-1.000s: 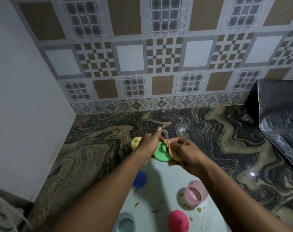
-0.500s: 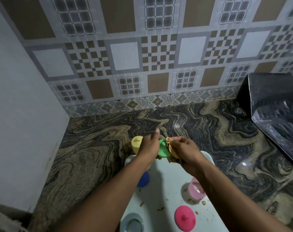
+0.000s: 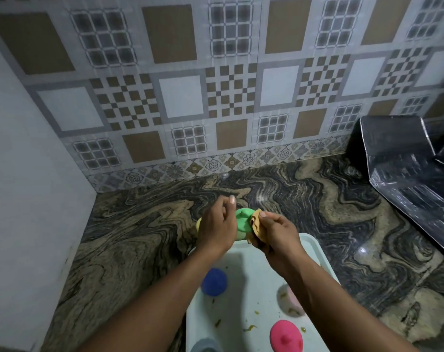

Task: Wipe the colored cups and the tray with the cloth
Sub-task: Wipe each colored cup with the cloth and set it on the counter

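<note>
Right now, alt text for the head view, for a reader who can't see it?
The left hand holds a green cup while the right hand presses a tan cloth against it, near a white tray holding a blue cup.

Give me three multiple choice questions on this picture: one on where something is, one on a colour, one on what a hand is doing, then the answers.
1. Where does the blue cup stand? A. on the tray B. on a shelf C. in a sink
2. What colour is the cup that the left hand holds? A. pink B. green C. grey
3. What is the right hand doing? A. lying flat on the tray B. hanging empty C. pressing the cloth to the held cup

Answers: 1 A, it sits inside the tray's rim; 2 B, the green cup shows between the hands; 3 C, its fingers pinch the cloth against that cup.
</note>
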Demonstrator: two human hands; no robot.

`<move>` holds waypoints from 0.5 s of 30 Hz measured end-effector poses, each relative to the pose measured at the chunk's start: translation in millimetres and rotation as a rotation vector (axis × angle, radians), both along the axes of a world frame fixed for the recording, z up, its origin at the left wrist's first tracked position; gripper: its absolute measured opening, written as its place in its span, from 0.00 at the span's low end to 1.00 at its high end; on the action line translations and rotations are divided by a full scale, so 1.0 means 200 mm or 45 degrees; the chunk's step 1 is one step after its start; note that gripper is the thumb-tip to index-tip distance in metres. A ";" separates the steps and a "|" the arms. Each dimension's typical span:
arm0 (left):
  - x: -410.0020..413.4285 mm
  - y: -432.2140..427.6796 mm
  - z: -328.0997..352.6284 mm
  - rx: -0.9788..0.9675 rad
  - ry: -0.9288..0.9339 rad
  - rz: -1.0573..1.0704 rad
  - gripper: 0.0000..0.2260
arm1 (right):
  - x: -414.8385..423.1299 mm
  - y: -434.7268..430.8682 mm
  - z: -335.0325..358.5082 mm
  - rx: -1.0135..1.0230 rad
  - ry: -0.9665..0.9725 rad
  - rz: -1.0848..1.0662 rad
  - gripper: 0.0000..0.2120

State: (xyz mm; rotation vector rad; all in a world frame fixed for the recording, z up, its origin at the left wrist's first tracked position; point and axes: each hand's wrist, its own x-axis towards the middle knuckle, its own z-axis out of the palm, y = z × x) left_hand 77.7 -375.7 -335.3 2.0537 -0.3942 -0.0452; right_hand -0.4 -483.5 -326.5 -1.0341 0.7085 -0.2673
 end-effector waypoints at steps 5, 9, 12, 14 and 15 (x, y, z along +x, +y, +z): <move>0.10 0.10 -0.06 0.188 -0.207 -0.476 0.13 | 0.03 -0.08 0.00 0.038 0.037 0.059 0.12; 0.13 0.13 -0.08 0.180 -0.171 -0.443 0.11 | 0.06 -0.05 -0.05 -0.006 0.101 0.144 0.11; 0.14 0.13 -0.09 0.217 -0.238 -0.392 0.07 | 0.07 -0.05 -0.05 -0.094 0.144 0.171 0.08; 0.16 0.12 -0.09 0.247 -0.301 -0.358 0.06 | 0.08 -0.07 -0.05 -0.191 0.174 0.123 0.06; 0.17 0.11 -0.09 0.256 -0.333 -0.337 0.06 | 0.09 -0.08 -0.05 -0.237 0.197 0.064 0.05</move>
